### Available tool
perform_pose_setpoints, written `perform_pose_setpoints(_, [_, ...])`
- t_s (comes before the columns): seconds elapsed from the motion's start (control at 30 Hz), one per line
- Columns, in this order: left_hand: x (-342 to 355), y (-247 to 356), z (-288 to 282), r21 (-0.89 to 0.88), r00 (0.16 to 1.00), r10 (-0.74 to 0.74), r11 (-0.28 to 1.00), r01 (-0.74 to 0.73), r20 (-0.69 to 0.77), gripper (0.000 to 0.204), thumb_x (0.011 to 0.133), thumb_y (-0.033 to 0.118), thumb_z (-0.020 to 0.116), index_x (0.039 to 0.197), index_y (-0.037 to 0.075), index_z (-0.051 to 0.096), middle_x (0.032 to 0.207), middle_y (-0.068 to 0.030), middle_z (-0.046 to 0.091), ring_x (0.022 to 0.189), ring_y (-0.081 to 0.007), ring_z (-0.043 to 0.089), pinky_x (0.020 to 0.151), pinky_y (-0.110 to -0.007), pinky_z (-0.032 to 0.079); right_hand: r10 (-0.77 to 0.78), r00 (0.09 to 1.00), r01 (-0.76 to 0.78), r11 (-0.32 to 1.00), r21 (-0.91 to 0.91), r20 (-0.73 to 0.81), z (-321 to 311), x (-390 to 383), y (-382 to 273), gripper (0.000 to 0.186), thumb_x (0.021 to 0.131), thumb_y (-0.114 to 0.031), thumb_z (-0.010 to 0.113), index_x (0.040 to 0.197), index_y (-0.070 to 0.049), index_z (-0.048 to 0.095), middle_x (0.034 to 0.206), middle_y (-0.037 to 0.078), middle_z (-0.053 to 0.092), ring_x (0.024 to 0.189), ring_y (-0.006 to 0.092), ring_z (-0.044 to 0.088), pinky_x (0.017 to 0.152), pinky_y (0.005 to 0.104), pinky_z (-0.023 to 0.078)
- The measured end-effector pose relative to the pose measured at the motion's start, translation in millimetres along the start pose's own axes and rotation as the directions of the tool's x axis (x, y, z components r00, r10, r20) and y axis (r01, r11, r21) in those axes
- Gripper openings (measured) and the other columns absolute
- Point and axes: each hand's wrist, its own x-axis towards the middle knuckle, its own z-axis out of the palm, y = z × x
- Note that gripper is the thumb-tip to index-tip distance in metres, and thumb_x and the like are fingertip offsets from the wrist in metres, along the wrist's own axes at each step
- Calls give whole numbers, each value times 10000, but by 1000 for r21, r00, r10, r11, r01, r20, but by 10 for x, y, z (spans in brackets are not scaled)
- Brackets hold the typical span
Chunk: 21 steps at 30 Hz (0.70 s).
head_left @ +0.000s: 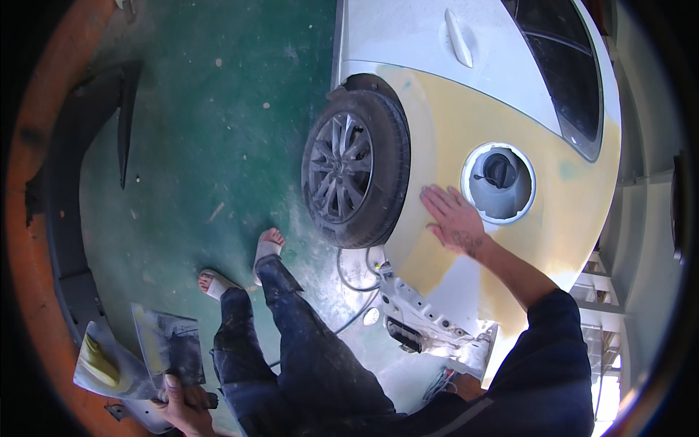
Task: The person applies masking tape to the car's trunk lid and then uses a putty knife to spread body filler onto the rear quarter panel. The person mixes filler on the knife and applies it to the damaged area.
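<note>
My right hand [457, 220] lies flat with fingers spread on the yellowish, filler-coated rear quarter panel [440, 124] of a white car, between the wheel arch and the round fuel filler opening [523, 197]. A dark fuel cap [499, 171] sits inside that opening. At the lower left, my left hand [188, 411] is closed around the handles of body filler spreaders. One flat spreader [135, 375] carries a lump of yellow body filler [98, 362]. Beside it, a second broad blade [156, 339] has dried yellow and dark smears. My fingers partly hide the handles.
The rear wheel [338, 167] stands left of the panel. Below it is exposed metal rear bodywork [429, 324] with a hose [349, 320] nearby. A dark bumper-like part [69, 218] lies at the left on the green floor [218, 109]. My feet stand near the wheel.
</note>
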Motion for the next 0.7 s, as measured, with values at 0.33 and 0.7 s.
perform_pose_setpoints(0.33, [-67,66,108,28,1000,20,999,-20,-18,281,998,218,635,770,93,528,533,29,412,421,-95,363,379,-289,276,246,944,-250,968,8,-222,54,560,243,713,973,-380,534,1520,29,331,1597,158,339,1511,302,256,1229,466,211])
perform_pose_setpoints(0.7, [-159,275,87,3,996,22,1000,-22,83,219,983,184,647,1067,20,529,589,-7,451,434,-134,408,382,-305,320,-18,993,14,999,37,113,824,-489,-1243,748,976,-444,527,1513,45,350,1617,154,312,1525,288,219,1243,419,165])
